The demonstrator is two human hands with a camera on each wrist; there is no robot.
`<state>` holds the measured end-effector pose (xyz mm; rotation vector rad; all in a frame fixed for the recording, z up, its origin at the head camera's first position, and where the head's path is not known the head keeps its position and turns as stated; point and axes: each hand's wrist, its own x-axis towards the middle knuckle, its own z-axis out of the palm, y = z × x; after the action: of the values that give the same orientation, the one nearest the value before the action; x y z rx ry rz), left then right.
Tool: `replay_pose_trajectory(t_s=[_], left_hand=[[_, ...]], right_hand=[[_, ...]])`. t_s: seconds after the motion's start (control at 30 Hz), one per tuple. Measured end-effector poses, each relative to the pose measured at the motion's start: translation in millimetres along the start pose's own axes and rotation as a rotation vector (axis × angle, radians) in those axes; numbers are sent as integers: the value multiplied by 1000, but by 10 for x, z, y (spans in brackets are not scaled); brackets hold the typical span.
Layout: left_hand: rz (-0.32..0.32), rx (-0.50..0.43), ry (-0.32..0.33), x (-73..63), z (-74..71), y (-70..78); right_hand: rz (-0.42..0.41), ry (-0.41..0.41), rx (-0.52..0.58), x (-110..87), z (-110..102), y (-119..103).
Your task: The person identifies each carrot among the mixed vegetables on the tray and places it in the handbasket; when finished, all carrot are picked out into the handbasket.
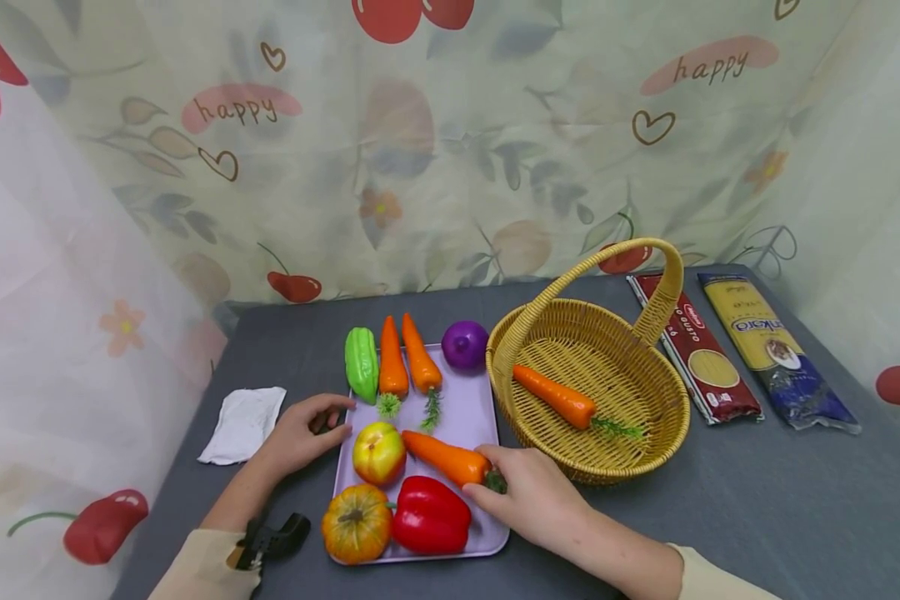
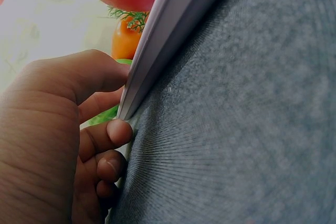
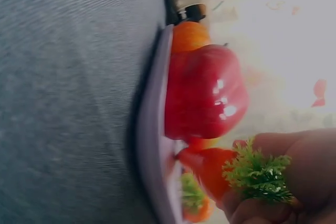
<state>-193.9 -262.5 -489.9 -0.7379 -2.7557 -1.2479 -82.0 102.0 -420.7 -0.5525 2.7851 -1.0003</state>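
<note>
My right hand (image 1: pixel 536 500) grips an orange carrot (image 1: pixel 450 457) near its leafy top, over the right side of a lilac tray (image 1: pixel 467 412). In the right wrist view its green leaves (image 3: pixel 257 174) stick out between the fingers, close to a red bell pepper (image 3: pixel 205 93). My left hand (image 1: pixel 303 433) holds the tray's left rim, thumb and fingers at the edge in the left wrist view. Also on the tray are a red-yellow peach-like fruit (image 1: pixel 378 453), a small pumpkin (image 1: pixel 357 523), two carrots (image 1: pixel 392 362), a green bumpy vegetable (image 1: pixel 362 364) and a purple onion (image 1: pixel 465 345).
Right of the tray stands a wicker basket (image 1: pixel 671 425) with a tall arched handle; another carrot (image 1: pixel 555 396) lies inside. Beyond it are a red pasta packet (image 1: pixel 701 358) and a blue-yellow packet (image 1: pixel 772 350). A white packet (image 1: pixel 242 425) lies at left. Printed curtains surround the table.
</note>
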Motion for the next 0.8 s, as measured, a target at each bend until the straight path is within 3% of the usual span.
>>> replay_pose_trajectory(t_s=[0.47,0.8], left_hand=[[-3,-1,3,-2,6,-22],[13,-16,7,-1,7,-9]], right_hand=[[17,75,39,-262,-462,-331],[-144,224,96,-493,-829,-399]])
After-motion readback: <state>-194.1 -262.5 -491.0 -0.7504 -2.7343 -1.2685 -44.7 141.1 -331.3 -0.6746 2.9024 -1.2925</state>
